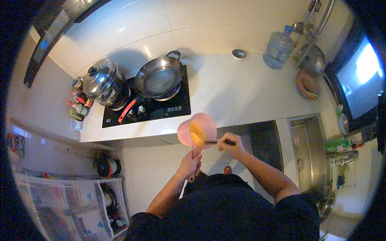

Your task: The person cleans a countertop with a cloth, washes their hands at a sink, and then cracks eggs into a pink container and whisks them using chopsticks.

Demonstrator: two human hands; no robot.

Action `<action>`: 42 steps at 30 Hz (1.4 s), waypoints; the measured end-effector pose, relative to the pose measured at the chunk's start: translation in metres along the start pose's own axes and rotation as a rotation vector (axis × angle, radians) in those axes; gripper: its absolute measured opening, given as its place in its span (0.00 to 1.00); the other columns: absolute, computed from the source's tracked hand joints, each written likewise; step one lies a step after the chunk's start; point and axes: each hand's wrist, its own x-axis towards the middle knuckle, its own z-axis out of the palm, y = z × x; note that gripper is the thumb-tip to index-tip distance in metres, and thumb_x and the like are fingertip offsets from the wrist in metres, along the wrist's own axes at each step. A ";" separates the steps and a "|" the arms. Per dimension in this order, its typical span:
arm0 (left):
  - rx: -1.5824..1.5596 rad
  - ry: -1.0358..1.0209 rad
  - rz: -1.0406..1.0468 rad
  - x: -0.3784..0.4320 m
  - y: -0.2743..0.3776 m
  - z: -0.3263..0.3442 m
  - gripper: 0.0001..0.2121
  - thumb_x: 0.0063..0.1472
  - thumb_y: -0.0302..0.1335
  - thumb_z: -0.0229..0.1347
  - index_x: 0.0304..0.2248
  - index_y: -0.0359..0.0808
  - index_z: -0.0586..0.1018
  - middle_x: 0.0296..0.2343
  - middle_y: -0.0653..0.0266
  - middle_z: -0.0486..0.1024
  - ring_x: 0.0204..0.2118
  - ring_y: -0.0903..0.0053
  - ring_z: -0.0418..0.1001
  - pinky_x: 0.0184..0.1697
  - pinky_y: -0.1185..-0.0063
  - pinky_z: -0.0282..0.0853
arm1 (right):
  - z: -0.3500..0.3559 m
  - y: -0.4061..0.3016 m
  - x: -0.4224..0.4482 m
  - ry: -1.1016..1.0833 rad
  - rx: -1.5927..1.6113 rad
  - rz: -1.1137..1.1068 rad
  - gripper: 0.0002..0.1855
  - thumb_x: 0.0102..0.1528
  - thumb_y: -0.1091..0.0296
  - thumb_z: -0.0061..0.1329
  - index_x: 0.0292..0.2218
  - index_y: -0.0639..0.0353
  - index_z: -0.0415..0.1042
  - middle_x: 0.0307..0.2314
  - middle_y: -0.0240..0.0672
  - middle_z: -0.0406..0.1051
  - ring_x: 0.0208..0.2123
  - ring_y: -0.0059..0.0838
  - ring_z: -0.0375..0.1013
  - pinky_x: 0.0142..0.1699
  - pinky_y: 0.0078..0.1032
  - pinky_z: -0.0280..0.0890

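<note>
My left hand (190, 165) grips the handle of a pink plastic ladle-type scoop (210, 125), which is tilted in front of my body near the counter's front edge. Inside it lies a yellow mixture (196, 134), perhaps beaten egg. In my right hand (233, 146) is a dark-handled utensil (212, 142); its far end reaches into the mixture, where its tip is hidden. Beyond the scoop, a wok (159, 76) with a red handle (127, 111) rests on the right burner of a black cooktop (150, 111).
A lidded steel pot (105, 82) occupies the left burner, beside several sauce bottles (80, 105). On the counter (229, 90) stand a small bowl (239, 54), a large water jug (278, 48) and a basket (307, 85). The steel sink (307, 150) lies right; a covered rack (69, 205) stands left.
</note>
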 end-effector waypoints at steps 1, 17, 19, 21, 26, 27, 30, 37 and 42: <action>-0.007 0.006 -0.004 -0.002 -0.002 -0.003 0.08 0.60 0.30 0.44 0.32 0.34 0.62 0.14 0.66 0.63 0.08 0.79 0.60 0.08 0.80 0.57 | 0.004 -0.006 -0.006 -0.260 -0.055 -0.013 0.04 0.48 0.76 0.49 0.22 0.63 0.67 0.18 0.34 0.69 0.21 0.20 0.69 0.29 0.19 0.65; -0.025 0.020 0.000 -0.013 -0.011 -0.029 0.08 0.59 0.30 0.45 0.32 0.33 0.62 0.14 0.66 0.63 0.08 0.79 0.60 0.09 0.80 0.57 | 0.032 0.010 0.017 0.122 0.059 0.087 0.03 0.45 0.77 0.49 0.21 0.60 0.68 0.17 0.30 0.69 0.20 0.19 0.68 0.27 0.18 0.63; -0.040 0.025 0.014 -0.013 -0.012 -0.035 0.08 0.59 0.30 0.45 0.32 0.33 0.62 0.14 0.66 0.63 0.08 0.79 0.60 0.09 0.80 0.57 | 0.037 0.008 0.017 0.305 0.118 0.081 0.03 0.44 0.76 0.50 0.22 0.61 0.68 0.18 0.30 0.69 0.20 0.19 0.68 0.27 0.18 0.63; -0.038 0.010 0.028 -0.015 -0.012 -0.039 0.08 0.59 0.30 0.44 0.31 0.33 0.63 0.14 0.66 0.63 0.08 0.79 0.61 0.09 0.80 0.58 | 0.043 0.001 -0.004 -0.266 -0.243 -0.133 0.05 0.45 0.78 0.49 0.20 0.62 0.68 0.18 0.32 0.70 0.21 0.20 0.69 0.29 0.20 0.65; -0.065 -0.003 0.000 -0.014 -0.015 -0.049 0.08 0.60 0.31 0.44 0.31 0.33 0.63 0.13 0.66 0.63 0.08 0.79 0.61 0.09 0.80 0.58 | 0.053 0.006 0.018 0.320 0.117 0.131 0.05 0.45 0.78 0.49 0.20 0.62 0.67 0.17 0.32 0.69 0.21 0.19 0.69 0.28 0.19 0.64; -0.032 0.023 -0.003 -0.015 -0.017 -0.051 0.09 0.60 0.31 0.44 0.31 0.33 0.63 0.13 0.66 0.63 0.08 0.79 0.61 0.09 0.80 0.59 | 0.059 0.004 0.010 0.125 0.055 0.088 0.05 0.45 0.78 0.49 0.20 0.62 0.67 0.17 0.32 0.69 0.21 0.19 0.69 0.28 0.19 0.64; -0.085 0.007 0.020 -0.018 -0.023 -0.059 0.08 0.58 0.32 0.45 0.29 0.35 0.65 0.14 0.67 0.64 0.10 0.80 0.62 0.12 0.81 0.59 | 0.067 0.006 0.008 -0.076 0.018 0.037 0.06 0.44 0.78 0.50 0.19 0.59 0.67 0.17 0.31 0.69 0.21 0.20 0.68 0.29 0.19 0.64; 0.020 -0.105 -0.034 -0.013 -0.019 -0.067 0.09 0.58 0.32 0.46 0.28 0.34 0.66 0.14 0.67 0.64 0.12 0.79 0.63 0.15 0.79 0.62 | 0.067 0.009 0.005 0.012 0.073 0.079 0.06 0.44 0.78 0.50 0.19 0.59 0.67 0.17 0.30 0.68 0.20 0.20 0.67 0.26 0.17 0.63; 0.091 -0.061 0.010 -0.001 -0.024 -0.068 0.09 0.56 0.33 0.47 0.30 0.34 0.66 0.15 0.66 0.65 0.13 0.79 0.64 0.16 0.79 0.62 | 0.067 0.000 -0.019 -0.179 -0.168 -0.087 0.06 0.47 0.78 0.48 0.21 0.62 0.65 0.17 0.32 0.68 0.20 0.18 0.68 0.26 0.19 0.64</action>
